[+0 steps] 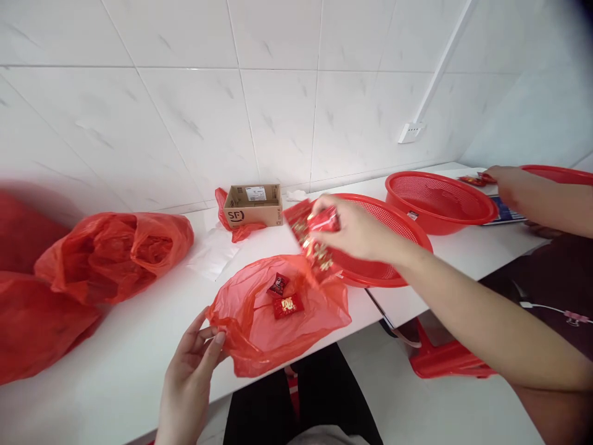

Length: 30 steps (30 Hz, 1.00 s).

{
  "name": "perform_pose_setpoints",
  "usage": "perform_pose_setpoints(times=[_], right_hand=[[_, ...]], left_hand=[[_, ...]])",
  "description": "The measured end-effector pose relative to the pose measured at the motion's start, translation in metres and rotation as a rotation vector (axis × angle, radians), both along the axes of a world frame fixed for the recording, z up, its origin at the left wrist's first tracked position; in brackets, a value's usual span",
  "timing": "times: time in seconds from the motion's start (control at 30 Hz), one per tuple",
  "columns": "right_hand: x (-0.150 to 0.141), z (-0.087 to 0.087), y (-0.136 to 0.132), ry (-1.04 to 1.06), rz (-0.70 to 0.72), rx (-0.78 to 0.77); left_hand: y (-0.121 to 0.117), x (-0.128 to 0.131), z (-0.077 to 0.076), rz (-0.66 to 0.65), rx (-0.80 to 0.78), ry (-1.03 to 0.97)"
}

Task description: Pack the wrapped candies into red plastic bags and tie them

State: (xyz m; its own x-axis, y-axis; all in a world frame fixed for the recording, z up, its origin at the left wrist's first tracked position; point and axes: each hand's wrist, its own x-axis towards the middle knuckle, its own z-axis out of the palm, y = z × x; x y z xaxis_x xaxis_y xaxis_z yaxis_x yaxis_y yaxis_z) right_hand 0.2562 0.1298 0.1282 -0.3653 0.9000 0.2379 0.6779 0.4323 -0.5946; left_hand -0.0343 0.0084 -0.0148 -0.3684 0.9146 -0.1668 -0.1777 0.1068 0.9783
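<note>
My left hand [197, 352] pinches the near left edge of a thin red plastic bag [319, 309] that lies spread on the white table. On the bag rest two small wrapped packets, a dark red one [278, 284] and a red one with gold print [288, 306]. Above the bag's right side, my right hand [340, 225] is closed around several red and gold packets [319, 253], slightly blurred. Just behind that hand stands a red perforated basket [384, 216], partly hidden by my forearm.
Bundled red plastic bags [115, 253] sit at the left. A small cardboard box [254, 213] stands near the tiled wall. Another red basket [438, 198] is to the right. A co-worker's arm [542, 198] reaches over the table there. A red stool [445, 358] stands below.
</note>
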Motion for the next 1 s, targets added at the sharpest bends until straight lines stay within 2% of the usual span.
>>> perform_pose_setpoints(times=[0.07,0.13,0.27,0.37,0.5,0.57,0.7,0.8,0.87,0.93,1.0], right_hand=[[-0.031,-0.015,-0.016,0.015,0.213,-0.147],[-0.057,-0.042,-0.024,-0.077,0.306,-0.264],[-0.088,-0.093,-0.022,-0.206,0.340,-0.396],[-0.096,-0.111,-0.020,-0.192,0.335,-0.435],[-0.099,-0.112,-0.019,-0.158,0.371,-0.433],[-0.096,-0.108,-0.016,-0.240,0.385,-0.353],[-0.080,-0.104,-0.008,-0.556,0.330,-0.119],[-0.066,-0.106,-0.010,-0.876,0.302,-0.027],[-0.059,-0.104,-0.014,-0.999,0.330,0.033],[-0.051,-0.094,-0.016,-0.922,0.379,0.109],[-0.038,-0.077,-0.009,-0.676,0.392,0.131]], left_hand=[[0.002,0.004,0.002,0.014,0.029,-0.054],[0.003,0.007,0.003,0.030,0.047,-0.092],[0.002,0.007,0.003,0.070,0.075,-0.108],[0.000,0.007,0.004,0.071,0.089,-0.099],[-0.002,0.011,0.007,0.066,0.092,-0.102],[-0.003,0.012,0.007,0.061,0.100,-0.094],[-0.004,0.004,0.003,0.087,0.149,-0.070],[-0.001,-0.007,0.003,0.135,0.194,-0.086],[0.001,-0.013,0.006,0.207,0.214,-0.102],[0.002,-0.016,0.010,0.257,0.216,-0.102],[0.002,-0.015,0.011,0.257,0.211,-0.065]])
